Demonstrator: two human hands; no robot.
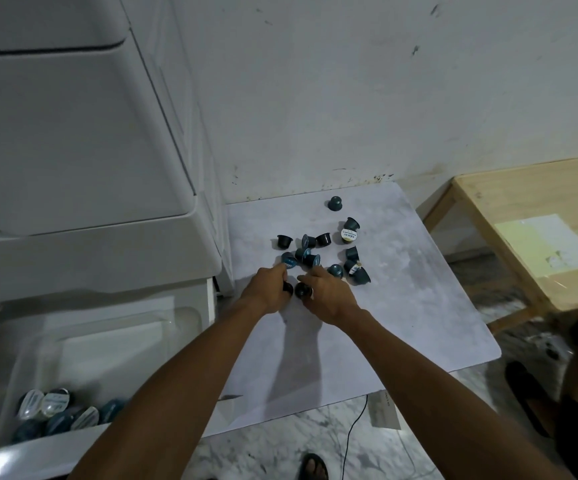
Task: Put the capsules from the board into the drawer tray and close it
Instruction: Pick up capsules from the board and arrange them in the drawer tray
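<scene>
Left hand: the left hand (267, 289) is curled around a dark capsule (287, 288) at the near edge of the pile, fingers closed on it, likely so that it can be lifted without rolling away.
Right hand: the right hand (329, 293) is clamped on a second dark capsule (304, 291), just right of the first; both hands work together, which would clear the board in fewer trips.
Loose capsules: a scatter of dark blue capsules (318, 252) lies on the board just beyond the hands, some upright, some tipped on their sides; one stray capsule (335, 203) stands alone at the far edge.
Board: the pale board (419, 306) lies flat on the marble floor against the wall, with its left edge beside the white cabinet (73, 150).
Drawer tray: the drawer tray (83, 358) stands pulled open at near left, so the hands can drop capsules straight in; stored capsules (55, 410) already fill its near end.
Progress: judged partly done, since many capsules remain on the board and the drawer is not yet shut.
Side table: a wooden table (529, 230) sits at right, apart from the work.
</scene>
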